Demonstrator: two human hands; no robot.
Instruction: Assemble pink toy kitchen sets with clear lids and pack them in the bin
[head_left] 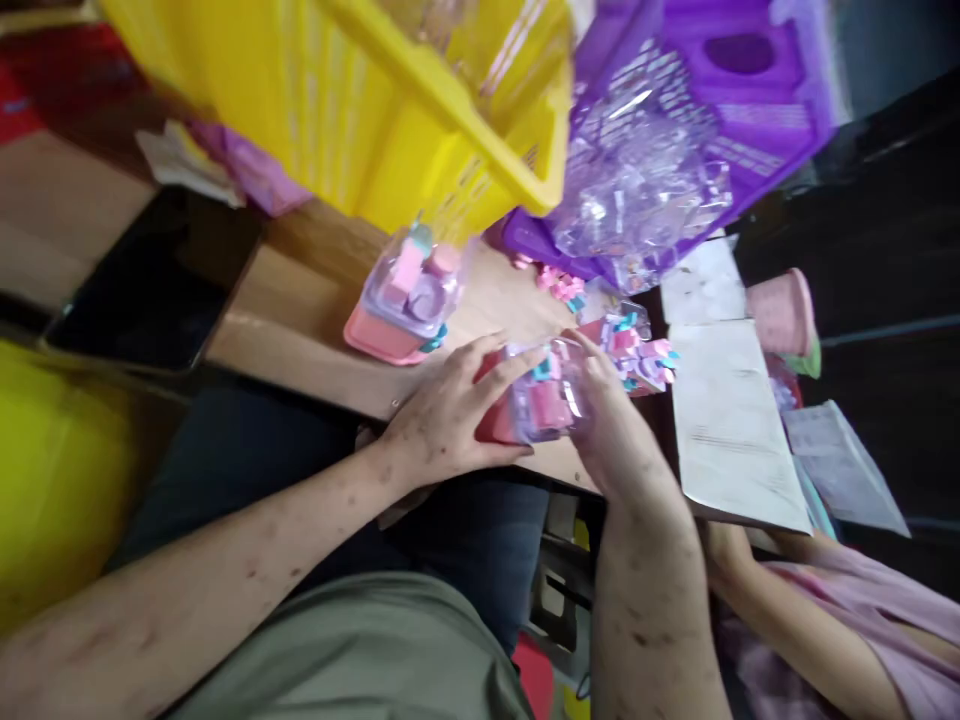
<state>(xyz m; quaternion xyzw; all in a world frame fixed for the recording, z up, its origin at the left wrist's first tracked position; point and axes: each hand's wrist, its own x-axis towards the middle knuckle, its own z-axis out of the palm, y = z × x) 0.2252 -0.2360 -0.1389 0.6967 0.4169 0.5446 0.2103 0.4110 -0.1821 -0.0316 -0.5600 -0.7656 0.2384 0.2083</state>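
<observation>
A pink and lilac toy box [549, 404] with small pink and teal pieces lies tilted between my hands near the table's front edge. My left hand [450, 410] is wrapped round its pink side. On its other side, my right hand [611, 425] grips a clear plastic cover [576, 385] at the box's lilac end; some of its fingers are hidden. A similar box [405, 295] with pink, lilac and teal pieces under a clear cover stands to the left. Small pink, lilac and teal pieces [637, 350] are piled just right of my right hand.
A yellow basket [360, 110] and a purple basket [765, 120] full of clear plastic covers [637, 190] stand behind. A dark tablet-like object [154, 280] lies left. White cardboard [727, 420], a pink cup [780, 312] and another person's arm [810, 620] are at the right.
</observation>
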